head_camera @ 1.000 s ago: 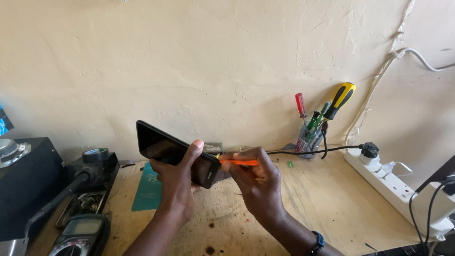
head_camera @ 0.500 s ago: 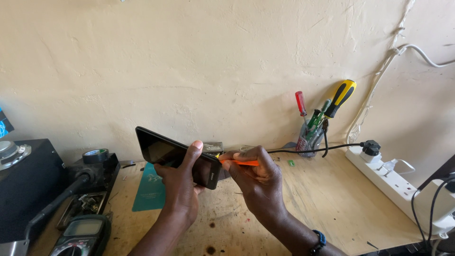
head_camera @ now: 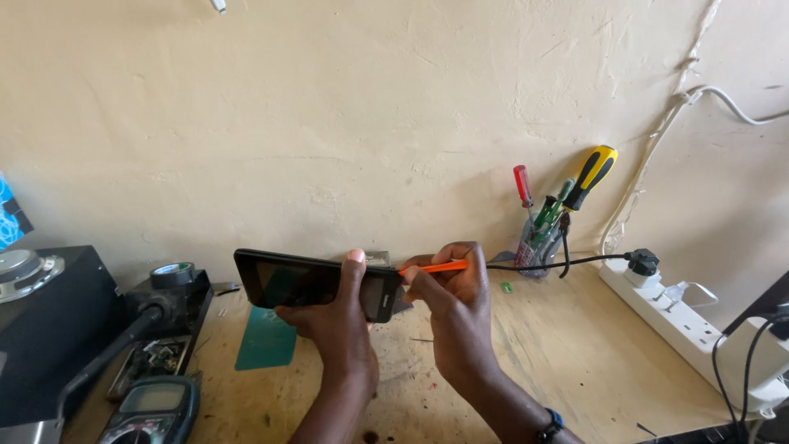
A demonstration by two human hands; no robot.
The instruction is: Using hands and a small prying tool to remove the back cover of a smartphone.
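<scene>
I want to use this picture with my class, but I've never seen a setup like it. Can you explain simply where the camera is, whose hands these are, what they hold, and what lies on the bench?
The camera sits on a person's head and looks down at their own two bare hands; there is no robot. The left hand holds a dark tablet up off the wooden bench. The right hand holds a thin orange tool with its tip at the tablet's right end. On the bench are a green mat, a meter, a jar of screwdrivers by the wall, and a white power strip on the right.

One tablet (head_camera: 316,284); two hands (head_camera: 337,316)
</scene>
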